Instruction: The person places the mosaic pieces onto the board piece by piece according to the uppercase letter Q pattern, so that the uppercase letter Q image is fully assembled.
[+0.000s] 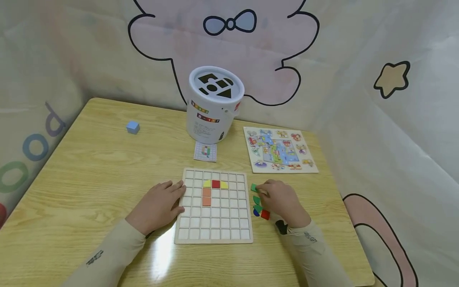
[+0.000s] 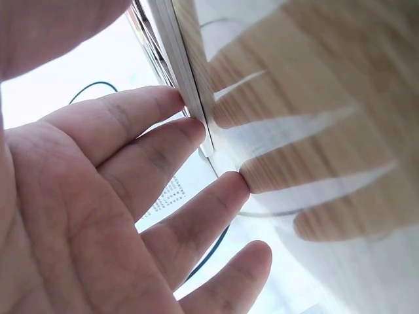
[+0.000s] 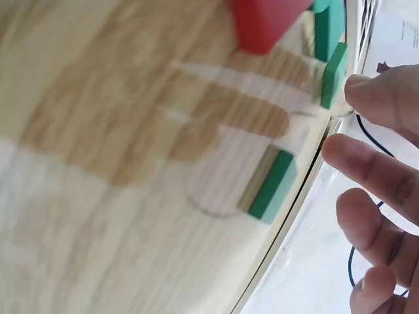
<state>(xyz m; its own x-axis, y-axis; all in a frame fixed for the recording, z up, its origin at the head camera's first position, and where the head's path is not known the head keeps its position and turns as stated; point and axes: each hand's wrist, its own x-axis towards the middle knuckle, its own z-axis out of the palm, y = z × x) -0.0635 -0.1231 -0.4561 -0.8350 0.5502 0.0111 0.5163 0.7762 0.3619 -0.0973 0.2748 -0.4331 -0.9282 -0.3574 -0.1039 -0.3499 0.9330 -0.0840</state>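
A wooden grid board (image 1: 213,241) lies flat on the table. Two yellow rounded pieces (image 1: 207,183) flank a red square (image 1: 215,184) in its upper cells, with two orange squares (image 1: 206,201) beneath the left one. My left hand (image 1: 157,207) rests against the board's left edge, fingertips (image 2: 191,131) touching it. Beside the right edge, my right hand (image 1: 283,201) is over loose pieces, its thumb and fingers (image 3: 357,154) apart and bent. Nearest is a green square (image 1: 253,187); two green rounded pieces (image 1: 256,200), a blue piece (image 1: 256,213) and a red square (image 1: 265,215) lie below.
A white bucket (image 1: 206,127) with a shape-hole lid stands behind the board. A small pattern card (image 1: 199,155) lies before it. A picture puzzle board (image 1: 256,167) is at the back right, and a blue block (image 1: 133,127) at the back left.
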